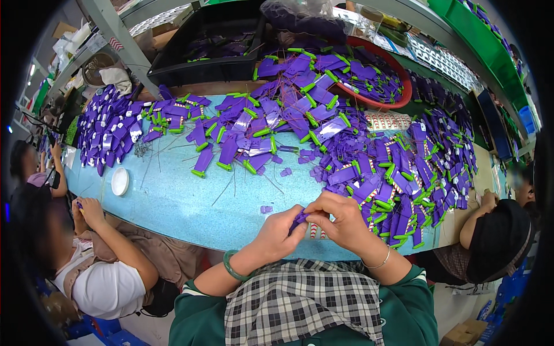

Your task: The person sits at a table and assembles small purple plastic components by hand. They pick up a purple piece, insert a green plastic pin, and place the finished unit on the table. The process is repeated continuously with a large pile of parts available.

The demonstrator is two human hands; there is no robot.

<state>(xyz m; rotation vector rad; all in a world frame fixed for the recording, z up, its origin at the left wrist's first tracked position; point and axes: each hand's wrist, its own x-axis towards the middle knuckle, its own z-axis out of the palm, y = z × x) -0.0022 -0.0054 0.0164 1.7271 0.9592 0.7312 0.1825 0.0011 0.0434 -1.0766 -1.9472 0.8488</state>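
A purple plastic part [298, 219] is pinched in my left hand [279, 235], just above the near edge of the table. My right hand [339, 220] meets it from the other side, thumb and fingertips closed on the part's edge. The fingers hide much of the part. Below my hands, a strip of red-and-white striped stickers [314, 232] peeks out on the tabletop. Beyond my left hand lies a small loose purple piece [266, 209]. A heap of purple parts with green ends [398, 187] comes close to my right hand.
The blue tabletop [173, 199] carries more purple parts [112, 124] on the left and a white bowl [120, 181]. At the back stand a black bin [202, 72] and a red basin [405, 86]. Co-workers sit at both sides: a white sleeve [118, 288], a dark sleeve [499, 239].
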